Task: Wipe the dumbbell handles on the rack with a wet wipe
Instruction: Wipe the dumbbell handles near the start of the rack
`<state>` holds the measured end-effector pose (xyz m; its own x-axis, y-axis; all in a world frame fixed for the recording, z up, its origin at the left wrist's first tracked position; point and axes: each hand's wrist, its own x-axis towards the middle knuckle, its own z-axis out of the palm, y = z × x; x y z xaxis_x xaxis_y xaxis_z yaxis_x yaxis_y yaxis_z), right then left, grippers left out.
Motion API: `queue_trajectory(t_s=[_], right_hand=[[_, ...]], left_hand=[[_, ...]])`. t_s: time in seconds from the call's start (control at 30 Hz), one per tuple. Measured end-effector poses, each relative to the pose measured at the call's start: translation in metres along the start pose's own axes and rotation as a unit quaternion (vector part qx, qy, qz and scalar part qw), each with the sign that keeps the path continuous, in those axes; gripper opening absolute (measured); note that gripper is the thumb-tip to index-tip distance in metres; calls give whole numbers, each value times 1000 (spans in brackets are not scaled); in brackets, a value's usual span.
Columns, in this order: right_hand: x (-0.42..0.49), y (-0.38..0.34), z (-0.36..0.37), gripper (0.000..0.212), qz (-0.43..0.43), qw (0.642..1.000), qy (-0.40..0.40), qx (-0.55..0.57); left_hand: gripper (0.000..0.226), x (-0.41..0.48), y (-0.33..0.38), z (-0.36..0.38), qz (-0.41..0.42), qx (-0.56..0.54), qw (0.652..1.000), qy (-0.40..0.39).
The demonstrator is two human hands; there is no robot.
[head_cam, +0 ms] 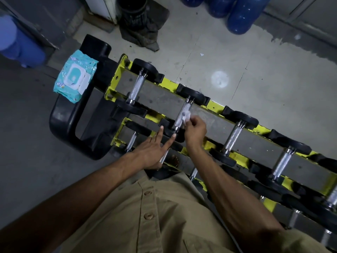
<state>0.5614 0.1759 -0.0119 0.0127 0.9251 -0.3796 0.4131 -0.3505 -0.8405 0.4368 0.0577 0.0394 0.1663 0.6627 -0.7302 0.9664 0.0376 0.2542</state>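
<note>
We see the right hand (195, 131) at frame centre pinching a crumpled wet wipe (186, 116) against the dumbbell handle (179, 119), second from left on the top row of the yellow rack (168, 82). Left hand (151, 150) is just lower left, released, fingers straight and spread, tips at that dumbbell's near black head. Wipes pack (75, 76) sits upper left.

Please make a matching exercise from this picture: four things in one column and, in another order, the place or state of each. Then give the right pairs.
1. wet wipe
2. wipes pack
3. left hand
4. blue jugs

A. on the floor beyond the rack
B. on the black frame at the rack's end
C. pinched by the right hand against a dumbbell handle
D. flat, fingers spread

Pairs: 1-C, 2-B, 3-D, 4-A
</note>
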Motion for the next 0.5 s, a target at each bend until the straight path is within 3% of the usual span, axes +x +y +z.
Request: queue_trajectory(t_s=[0.17,0.23,0.3,0.37,0.47,0.5], right_hand=[[-1,3,1,9,-57,995,-3,-82],[9,-7,2,8,-138,980,22,-144],[4,-6,0,13,-224,950,-7,-217],[-1,-1,-8,31,-303,891,-69,-330],[15,-7,-26,44,-424,756,-128,-482],[25,-13,-29,47,-439,727,-127,-512]], left_hand=[[125,-1,-8,-2,17,-3,1000,-6],[123,-1,-7,-2,21,-3,1000,-5],[122,-1,-6,-1,23,-8,1000,-1],[122,0,-5,0,23,-11,1000,4],[122,0,-2,3,15,-10,1000,7],[122,0,0,2,14,-8,1000,7]])
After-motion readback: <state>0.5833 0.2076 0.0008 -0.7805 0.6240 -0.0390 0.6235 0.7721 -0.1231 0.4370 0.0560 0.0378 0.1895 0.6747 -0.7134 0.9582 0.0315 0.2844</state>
